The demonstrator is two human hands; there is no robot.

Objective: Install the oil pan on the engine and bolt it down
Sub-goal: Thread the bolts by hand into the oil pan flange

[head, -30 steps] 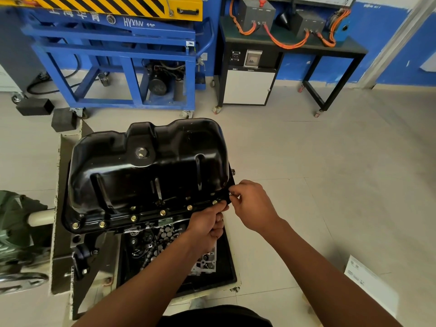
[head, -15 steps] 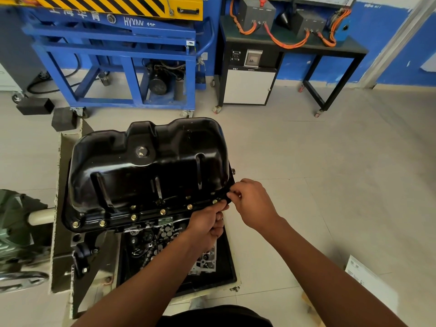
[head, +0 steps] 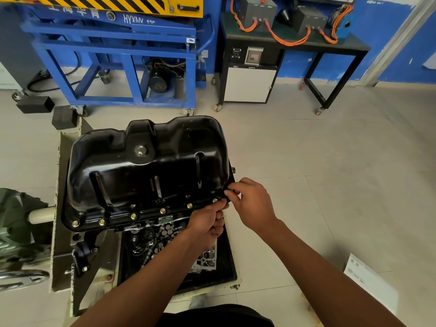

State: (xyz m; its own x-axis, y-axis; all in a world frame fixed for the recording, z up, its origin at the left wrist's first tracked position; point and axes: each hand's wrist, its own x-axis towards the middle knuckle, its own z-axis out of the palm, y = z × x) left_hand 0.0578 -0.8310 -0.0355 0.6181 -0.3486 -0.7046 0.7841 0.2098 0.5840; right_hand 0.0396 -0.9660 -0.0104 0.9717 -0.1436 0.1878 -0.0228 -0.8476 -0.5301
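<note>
There is one oil pan (head: 146, 175), with one drain plug (head: 140, 150) in it. Along its near flange I count six brass-coloured bolts (head: 133, 216), and one more bolt head (head: 233, 170) shows at the right edge. Two hands are in view, the left hand (head: 207, 223) and the right hand (head: 252, 204). On the floor I count two black blocks (head: 35, 104) and one white sheet of paper (head: 370, 282). Behind are one blue frame (head: 113, 50) and one black table (head: 349, 42). The table carries two dark boxes (head: 258, 10) and one black funnel (head: 284, 14). There is one tray (head: 227, 260) of small parts, which are too many and too small to count.
</note>
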